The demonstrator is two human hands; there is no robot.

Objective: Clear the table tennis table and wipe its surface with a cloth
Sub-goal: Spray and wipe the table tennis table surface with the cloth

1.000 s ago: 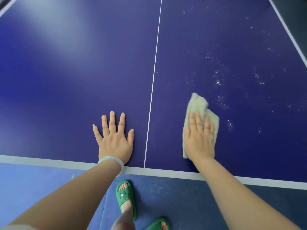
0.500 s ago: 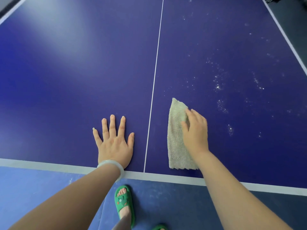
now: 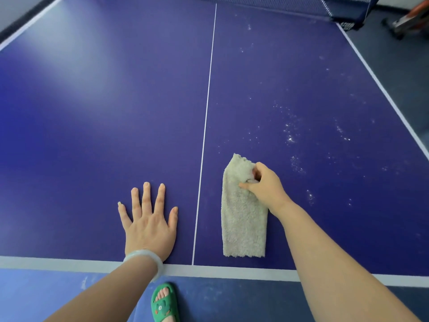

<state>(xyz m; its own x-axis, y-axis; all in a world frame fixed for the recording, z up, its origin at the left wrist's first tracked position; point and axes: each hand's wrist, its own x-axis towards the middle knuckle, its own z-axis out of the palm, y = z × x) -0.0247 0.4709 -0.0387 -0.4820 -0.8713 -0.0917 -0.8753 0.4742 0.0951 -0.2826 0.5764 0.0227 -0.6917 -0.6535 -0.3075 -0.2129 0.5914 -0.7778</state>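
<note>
A folded beige cloth point(image 3: 242, 221) lies flat on the blue table tennis table point(image 3: 104, 117), just right of the white centre line and close to the near edge. My right hand point(image 3: 264, 184) pinches the cloth's upper right corner, with the fingers curled into the fabric. My left hand point(image 3: 148, 219) rests flat on the table left of the centre line, its fingers spread. White dust specks point(image 3: 292, 133) are scattered over the right half of the table, beyond and to the right of the cloth.
The net point(image 3: 301, 3) runs along the far edge, with its post point(image 3: 357, 15) at the far right corner. An orange and grey object point(image 3: 408, 19) stands on the floor beyond that corner. My foot in a green slipper point(image 3: 163, 303) is below the near edge.
The cloth went from under my flat right palm to lying longer and nearer the centre line. My right hand turned from pressing it to pinching its upper corner. My left hand stayed put.
</note>
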